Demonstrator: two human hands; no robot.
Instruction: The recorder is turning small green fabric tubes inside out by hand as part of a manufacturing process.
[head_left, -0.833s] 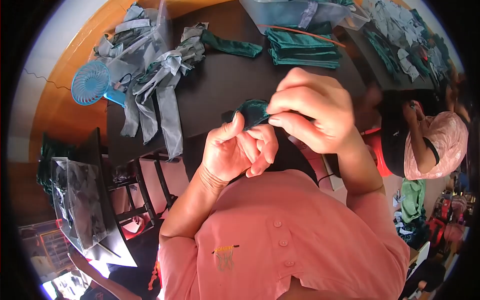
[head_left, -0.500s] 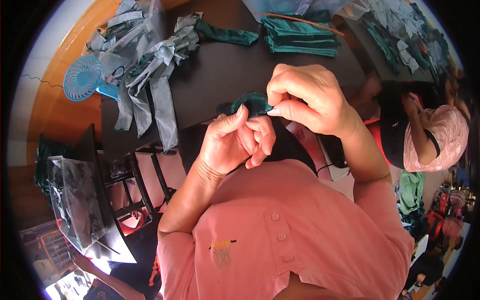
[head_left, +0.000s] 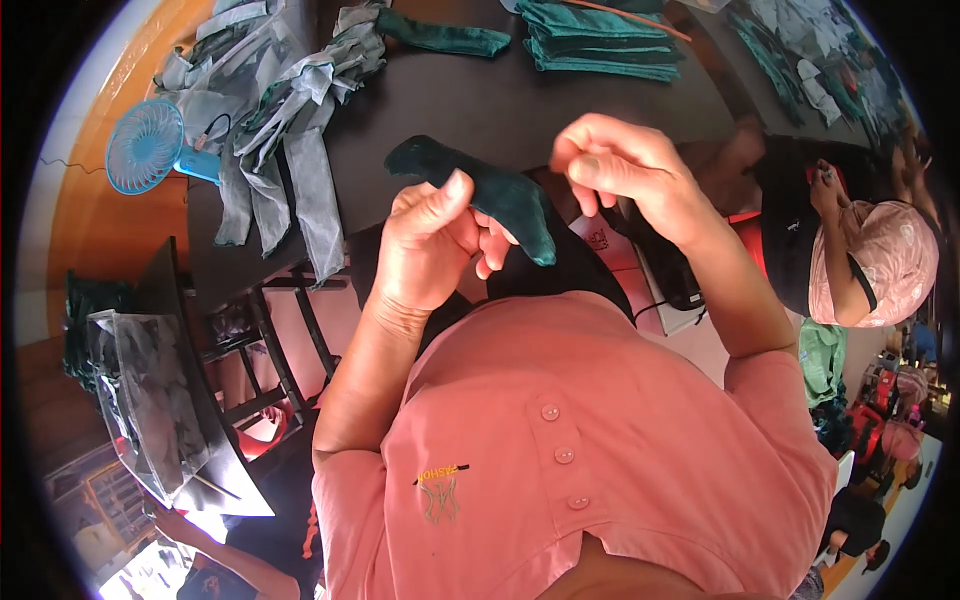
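My left hand pinches 1 green velvet piece; my right hand half-curled, empty; 1 blue fan; green stack cut off above

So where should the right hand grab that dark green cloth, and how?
Probably pinch the dark green cloth by its free end on the right, coming from that side: the left hand holds it partway along, that end juts out beyond the grip, and the right hand is open close by.
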